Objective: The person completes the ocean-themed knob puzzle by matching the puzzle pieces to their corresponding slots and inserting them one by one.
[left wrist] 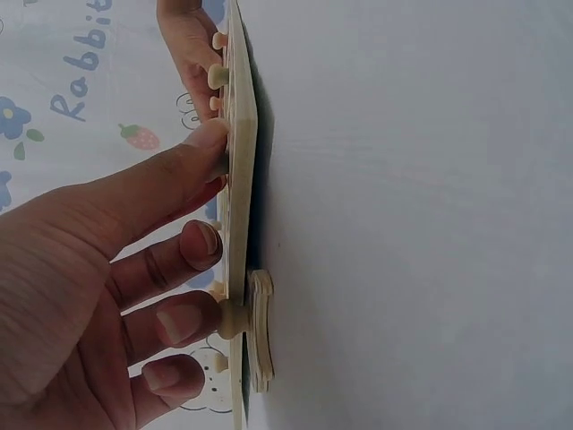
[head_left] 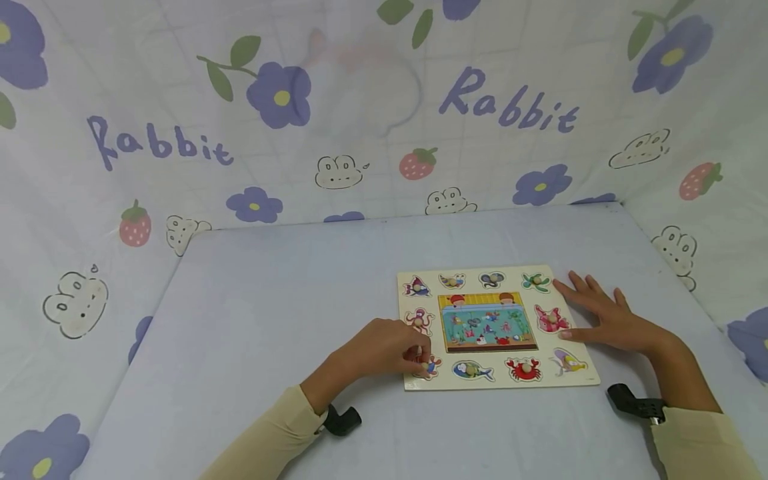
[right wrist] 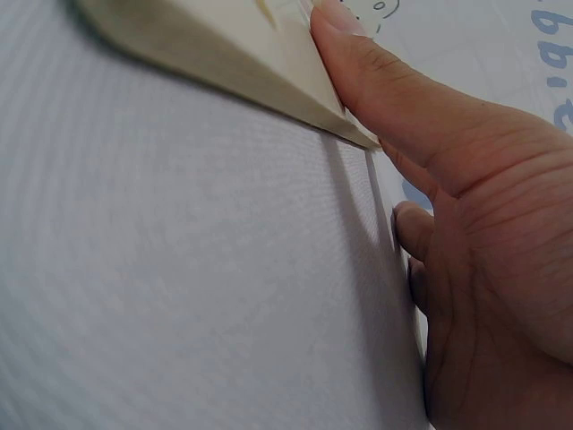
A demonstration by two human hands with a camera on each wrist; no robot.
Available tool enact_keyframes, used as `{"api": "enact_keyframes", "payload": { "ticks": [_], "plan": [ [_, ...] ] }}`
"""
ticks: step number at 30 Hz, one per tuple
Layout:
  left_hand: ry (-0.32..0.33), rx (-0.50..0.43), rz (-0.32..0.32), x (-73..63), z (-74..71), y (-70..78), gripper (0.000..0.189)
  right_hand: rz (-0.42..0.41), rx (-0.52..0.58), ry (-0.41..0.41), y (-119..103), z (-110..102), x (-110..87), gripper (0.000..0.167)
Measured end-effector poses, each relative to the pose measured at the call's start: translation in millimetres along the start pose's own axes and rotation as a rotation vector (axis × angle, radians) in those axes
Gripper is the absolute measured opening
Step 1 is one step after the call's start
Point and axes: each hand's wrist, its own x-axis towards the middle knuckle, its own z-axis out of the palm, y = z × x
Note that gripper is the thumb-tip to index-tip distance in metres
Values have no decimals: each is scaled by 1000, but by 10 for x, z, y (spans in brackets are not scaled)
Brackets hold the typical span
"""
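Note:
A wooden peg puzzle board [head_left: 498, 385] lies on the table, with sea-animal pieces round a fish-tank picture [head_left: 489, 327]. At its lower left corner my left hand [head_left: 384, 347] pinches the knob of a colourful puzzle piece [head_left: 432, 367] between thumb and index finger; the hand partly covers that piece. In the left wrist view, another knobbed wooden piece [left wrist: 260, 331] shows below the board's edge, close to my other curled fingers. My right hand [head_left: 612, 320] lies at the board's right edge with fingers spread, its thumb [right wrist: 385, 81] on the board's rim.
An octopus piece [head_left: 419, 321] sits just above my left hand. Along the bottom row are a blue fish [head_left: 473, 371] and a red crab [head_left: 524, 369]. The yellow-purple shape [head_left: 568, 362] at lower right shows no knob. A patterned curtain [head_left: 372, 133] stands behind the table.

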Motion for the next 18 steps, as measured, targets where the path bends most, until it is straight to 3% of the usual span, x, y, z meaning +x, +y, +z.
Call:
{"api": "enact_keyframes", "payload": {
  "ticks": [11, 18],
  "plan": [
    [17, 15, 11, -9, -30, 8, 16, 1, -9, 3, 26, 3, 14, 102],
    [31, -47, -48, -75, -175, -83, 17, -10, 7, 1, 57, 19, 11, 102]
  ]
}}
